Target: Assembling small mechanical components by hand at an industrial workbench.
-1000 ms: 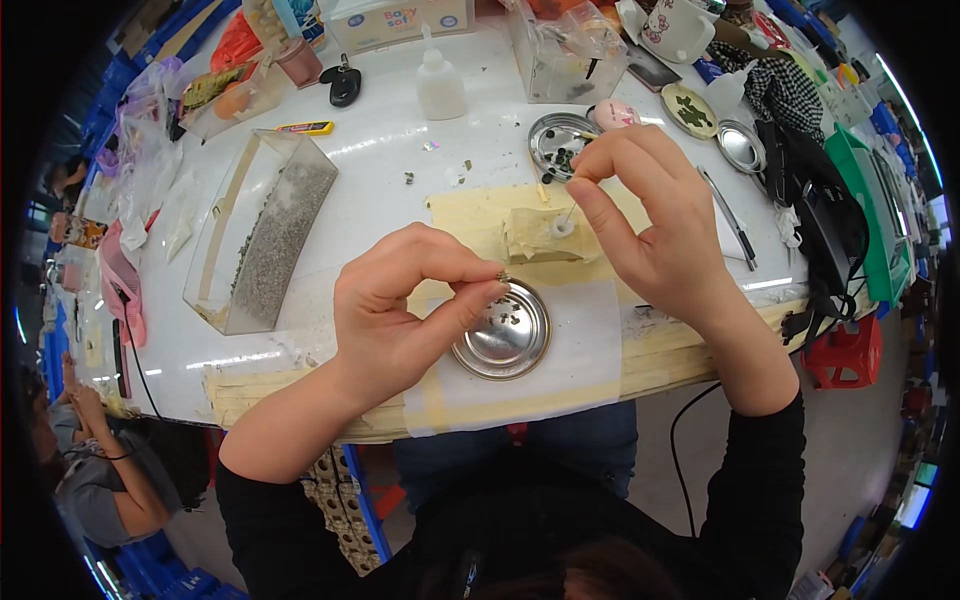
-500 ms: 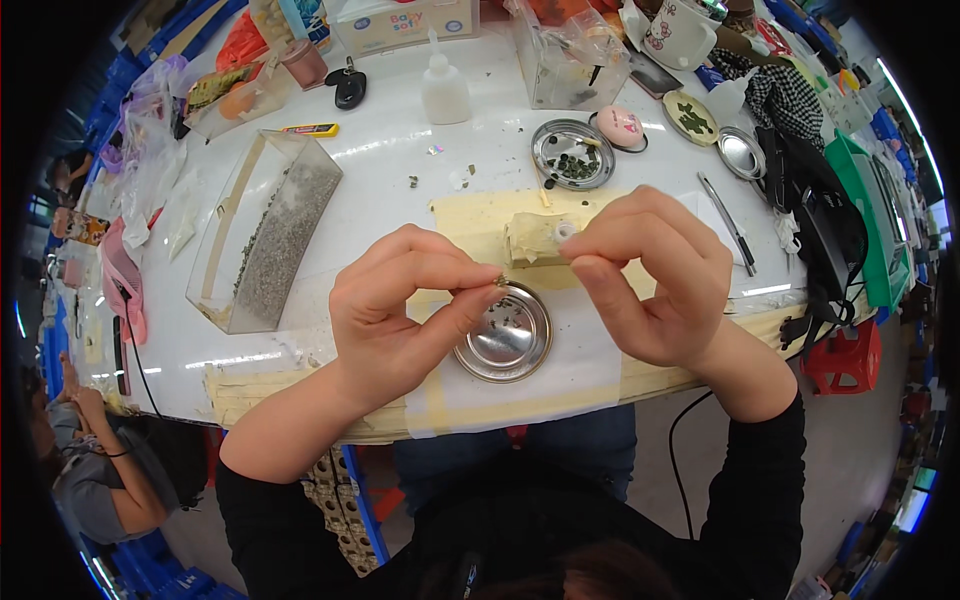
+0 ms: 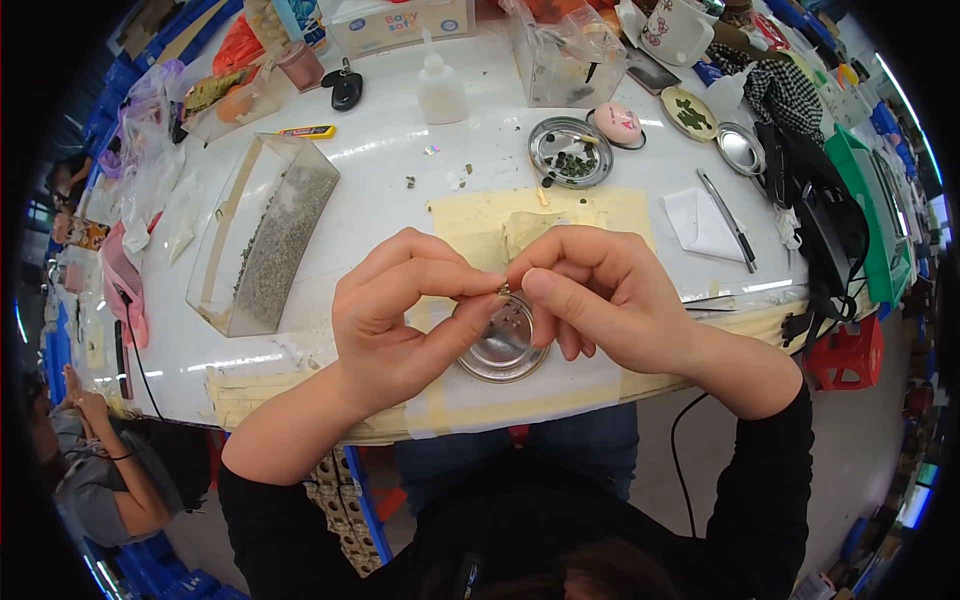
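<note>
Over a small round metal dish (image 3: 498,352), my left hand (image 3: 392,318) pinches a tiny greenish-gold piece (image 3: 503,288) between thumb and forefinger. It is too small for me to tell its kind. My right hand (image 3: 618,302) has its thumb and forefinger drawn together right beside that piece, the other fingers curled below; whether something is between its fingertips I cannot make out. Several tiny dark bits lie in the dish. Just beyond the fingers, a block wrapped in cream tape (image 3: 520,228) is partly hidden by my right hand.
Further back stand a second metal dish with dark green bits (image 3: 570,153), a white squeeze bottle (image 3: 441,92) and a pink round case (image 3: 617,123). A clear box of grey granules (image 3: 285,230) lies left. Tweezers (image 3: 727,215) rest at right by folded white paper (image 3: 695,222).
My right hand has moved left and down from the taped block, bringing its fingertips up to the piece in my left hand. The left hand has stayed nearly still.
</note>
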### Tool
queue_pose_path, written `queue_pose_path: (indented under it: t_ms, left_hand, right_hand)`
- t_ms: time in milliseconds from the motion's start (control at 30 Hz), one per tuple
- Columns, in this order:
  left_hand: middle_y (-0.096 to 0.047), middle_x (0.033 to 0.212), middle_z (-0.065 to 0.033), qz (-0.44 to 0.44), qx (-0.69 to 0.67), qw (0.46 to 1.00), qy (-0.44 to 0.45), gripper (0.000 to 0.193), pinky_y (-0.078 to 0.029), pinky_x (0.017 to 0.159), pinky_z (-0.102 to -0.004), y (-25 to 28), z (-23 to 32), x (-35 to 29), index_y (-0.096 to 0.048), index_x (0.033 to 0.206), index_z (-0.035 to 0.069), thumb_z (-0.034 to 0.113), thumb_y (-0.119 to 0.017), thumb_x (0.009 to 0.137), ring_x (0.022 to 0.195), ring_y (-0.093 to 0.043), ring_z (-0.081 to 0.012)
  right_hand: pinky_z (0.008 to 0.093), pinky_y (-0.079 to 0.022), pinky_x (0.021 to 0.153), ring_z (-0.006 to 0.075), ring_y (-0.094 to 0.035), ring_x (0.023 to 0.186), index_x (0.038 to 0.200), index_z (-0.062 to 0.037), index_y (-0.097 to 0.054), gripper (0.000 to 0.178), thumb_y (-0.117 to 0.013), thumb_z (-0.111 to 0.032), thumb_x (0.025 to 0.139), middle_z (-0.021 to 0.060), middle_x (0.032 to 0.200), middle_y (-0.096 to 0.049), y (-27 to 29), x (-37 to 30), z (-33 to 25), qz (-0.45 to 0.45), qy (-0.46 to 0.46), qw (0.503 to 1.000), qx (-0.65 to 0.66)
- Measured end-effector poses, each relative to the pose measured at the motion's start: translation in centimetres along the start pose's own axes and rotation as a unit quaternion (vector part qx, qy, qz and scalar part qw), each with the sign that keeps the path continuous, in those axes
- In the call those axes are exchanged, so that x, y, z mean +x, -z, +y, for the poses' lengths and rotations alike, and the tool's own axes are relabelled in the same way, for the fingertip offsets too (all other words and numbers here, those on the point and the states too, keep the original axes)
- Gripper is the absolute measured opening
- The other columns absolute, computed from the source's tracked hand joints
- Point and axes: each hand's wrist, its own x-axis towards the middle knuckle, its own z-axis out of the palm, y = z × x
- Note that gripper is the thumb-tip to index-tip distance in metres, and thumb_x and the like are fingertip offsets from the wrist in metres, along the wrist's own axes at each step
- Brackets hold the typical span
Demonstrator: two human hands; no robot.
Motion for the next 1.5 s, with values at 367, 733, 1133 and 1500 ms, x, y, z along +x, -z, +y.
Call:
queue_pose_path:
  t_ms: [367,733,1133,1500]
  left_hand:
    - [-0.062,0.076,-0.0049,0.002,0.062,0.998,-0.028,0.022,-0.046,0.055,-0.0247,-0.2,0.5,0.0,-0.071,0.086,0.005,-0.003,-0.077,0.066,0.066,-0.059,-0.0145]
    - [-0.060,0.073,-0.0044,-0.005,0.132,0.989,-0.072,0.021,-0.044,0.052,-0.0263,-0.4,0.4,0.2,-0.069,0.082,0.006,-0.004,-0.075,0.064,0.062,-0.056,-0.0151]
    - [-0.061,0.076,-0.0078,0.019,0.117,0.993,-0.012,0.018,-0.045,0.059,-0.0238,0.0,0.4,0.3,-0.067,0.084,0.001,-0.007,-0.073,0.069,0.068,-0.058,-0.0150]
    - [-0.061,0.074,-0.0067,0.032,0.114,0.993,-0.008,0.017,-0.045,0.055,-0.0252,-0.2,0.4,0.3,-0.070,0.082,0.003,-0.004,-0.075,0.068,0.064,-0.060,-0.0153]
  right_hand:
    - [0.0175,-0.044,0.050,0.0033,-0.059,0.065,0.096,-0.0013,-0.059,0.016,-0.061,-0.017,0.094,0.0011,0.075,-0.063,0.0,0.2,0.0,-0.012,-0.024,1.000,-0.001]
    - [0.0174,-0.044,0.052,0.0028,-0.058,0.064,0.094,-0.0007,-0.057,0.012,-0.059,-0.013,0.094,0.0018,0.075,-0.063,0.1,0.3,1.0,0.011,0.004,0.999,-0.040]
    - [0.0203,-0.052,0.061,0.0082,-0.066,0.072,0.109,0.0031,-0.061,0.018,-0.055,-0.005,0.094,0.0069,0.081,-0.067,-0.5,0.0,1.7,0.087,0.152,0.970,-0.168]
    - [0.0206,-0.053,0.062,0.0076,-0.065,0.070,0.111,0.0032,-0.064,0.022,-0.056,-0.011,0.096,0.0059,0.082,-0.069,-0.4,0.1,2.3,0.057,0.088,0.993,-0.059]
